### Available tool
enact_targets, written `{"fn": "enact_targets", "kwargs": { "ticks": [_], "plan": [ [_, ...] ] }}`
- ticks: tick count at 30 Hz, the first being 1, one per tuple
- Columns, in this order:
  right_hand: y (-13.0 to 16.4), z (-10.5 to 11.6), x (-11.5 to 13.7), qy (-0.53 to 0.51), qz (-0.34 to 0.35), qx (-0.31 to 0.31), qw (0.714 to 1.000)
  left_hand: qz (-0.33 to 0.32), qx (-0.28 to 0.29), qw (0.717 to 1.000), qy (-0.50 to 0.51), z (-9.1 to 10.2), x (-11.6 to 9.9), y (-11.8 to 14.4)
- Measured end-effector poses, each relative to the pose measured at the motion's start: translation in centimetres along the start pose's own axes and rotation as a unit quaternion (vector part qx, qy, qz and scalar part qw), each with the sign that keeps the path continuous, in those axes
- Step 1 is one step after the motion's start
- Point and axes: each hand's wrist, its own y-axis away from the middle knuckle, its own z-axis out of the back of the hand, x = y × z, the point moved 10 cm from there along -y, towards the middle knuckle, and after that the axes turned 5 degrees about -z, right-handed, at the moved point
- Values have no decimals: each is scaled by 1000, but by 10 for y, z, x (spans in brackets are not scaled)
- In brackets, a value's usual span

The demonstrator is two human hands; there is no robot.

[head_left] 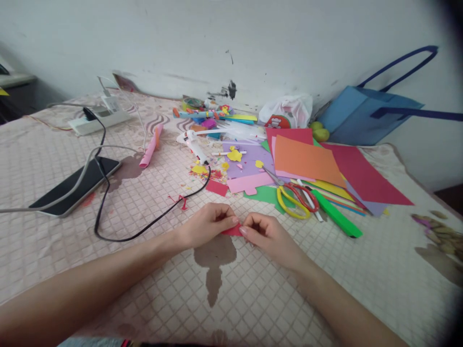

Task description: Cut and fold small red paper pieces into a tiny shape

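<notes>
While both hands meet just in front of the scissors [294, 196], the left hand [206, 224] and the right hand [265, 233] pinch a small red paper piece [232, 230] between their fingertips; the fingers are narrow and closed on it, low over the quilted cloth [253, 299]. Right beside the scissors lies a green marker [336, 214], and behind the scissors a stack of coloured paper sheets [307, 161] is spread out. Further behind the scissors a white plastic bag [287, 110] leans on the wall; I cannot tell what is inside it. To the right of it stands a blue tote bag [365, 115], its content hidden. Far left of the scissors a phone [77, 185] lies with a black cable [144, 224] near it, and a glue gun [195, 144] rests behind
</notes>
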Motion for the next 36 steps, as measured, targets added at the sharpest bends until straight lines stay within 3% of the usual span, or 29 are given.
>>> {"fn": "enact_targets", "kwargs": {
  "ticks": [5, 13, 19, 22, 28, 36],
  "plan": [
    [-2, 9, -3, -18, -5, -31, 999, 51, 49, 994, 80, -6, 10, -1],
    [-1, 13, -5, -68, -6, -41, 997, 71, 63, 984, 150, -9, 16, 2],
    [-1, 6, -4, -52, 4, -9, 999, 42, 118, 985, 117, -13, 7, 2],
    [0, 2, 2, -37, 12, -5, 999, -1, 57, 996, 63, -4, 1, -2],
    [2, 3, 11, -77, 29, -40, 996, -9, -36, 997, 62, 5, 3, -2],
    [-3, 16, -3, -98, 33, -119, 988, -14, -50, 994, 97, 4, 4, -2]
  ]
}}
